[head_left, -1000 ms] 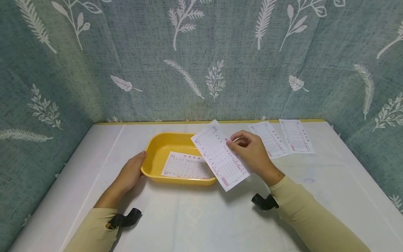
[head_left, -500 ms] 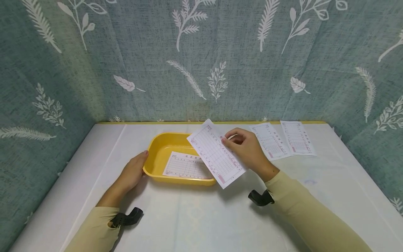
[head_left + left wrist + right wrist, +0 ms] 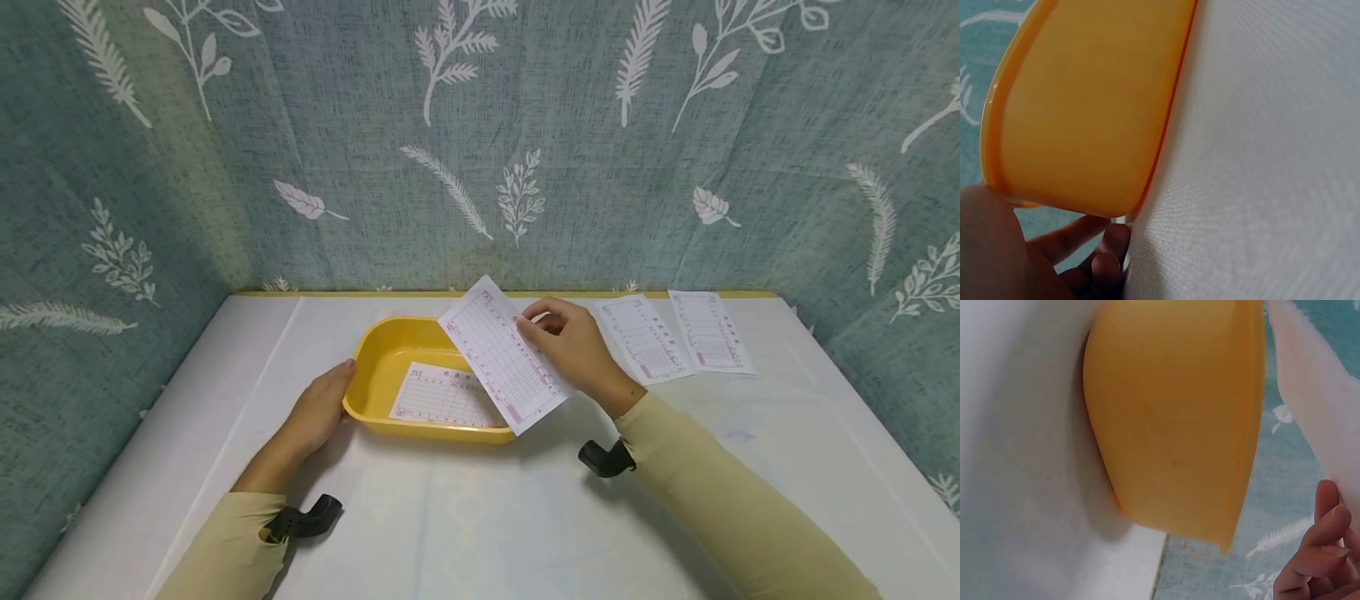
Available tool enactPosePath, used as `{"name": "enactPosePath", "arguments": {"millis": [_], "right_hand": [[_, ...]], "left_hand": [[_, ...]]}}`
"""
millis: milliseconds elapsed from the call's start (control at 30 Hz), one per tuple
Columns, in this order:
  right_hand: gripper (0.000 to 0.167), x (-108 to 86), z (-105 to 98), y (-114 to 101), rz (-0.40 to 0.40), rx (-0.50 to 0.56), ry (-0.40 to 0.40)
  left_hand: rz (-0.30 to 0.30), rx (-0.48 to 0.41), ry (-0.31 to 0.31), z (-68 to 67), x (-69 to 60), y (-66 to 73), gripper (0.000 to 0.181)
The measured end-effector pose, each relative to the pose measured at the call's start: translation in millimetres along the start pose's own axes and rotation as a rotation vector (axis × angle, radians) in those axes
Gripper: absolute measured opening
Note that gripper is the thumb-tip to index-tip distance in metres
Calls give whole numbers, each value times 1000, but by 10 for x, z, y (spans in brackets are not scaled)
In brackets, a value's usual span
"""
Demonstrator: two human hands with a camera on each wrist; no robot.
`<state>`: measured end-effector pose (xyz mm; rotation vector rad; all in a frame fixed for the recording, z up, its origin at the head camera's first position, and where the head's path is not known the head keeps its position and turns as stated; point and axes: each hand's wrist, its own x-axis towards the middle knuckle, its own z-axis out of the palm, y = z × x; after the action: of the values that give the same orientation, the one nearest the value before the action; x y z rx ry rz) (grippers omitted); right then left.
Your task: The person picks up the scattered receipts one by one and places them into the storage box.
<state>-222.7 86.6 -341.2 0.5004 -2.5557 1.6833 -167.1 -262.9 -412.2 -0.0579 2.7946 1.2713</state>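
A yellow plastic tray stands on the white table, its left end held by my left hand. In the left wrist view the thumb is at the rim while the fingers curl by the tray's end. One printed paper form lies flat inside, partly covered from view. My right hand pinches the long edge of another printed form, which is tilted over the tray's right end. From the right wrist view, this form appears above the tray rim.
Two more printed forms, a left one and a right one, lie at the table's back right, slightly overlapping. A patterned green-blue cloth walls the back and sides. The white table extends in front of the tray.
My right hand has moved left with the pinched form, bringing it further over the tray. My left hand keeps its hold on the tray's end. The view has shifted slightly.
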Motion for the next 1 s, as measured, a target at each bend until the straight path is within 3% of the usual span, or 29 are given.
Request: {"name": "enactPosePath", "arguments": {"millis": [567,1000], "right_hand": [[25,84,137,-27,-41,-114,-27],[14,114,249,-45,-43,-133,-86]], "left_hand": [[-2,-25,-17,22,-31,-9,74],[-16,-10,-15,17,-16,-14,75]]}}
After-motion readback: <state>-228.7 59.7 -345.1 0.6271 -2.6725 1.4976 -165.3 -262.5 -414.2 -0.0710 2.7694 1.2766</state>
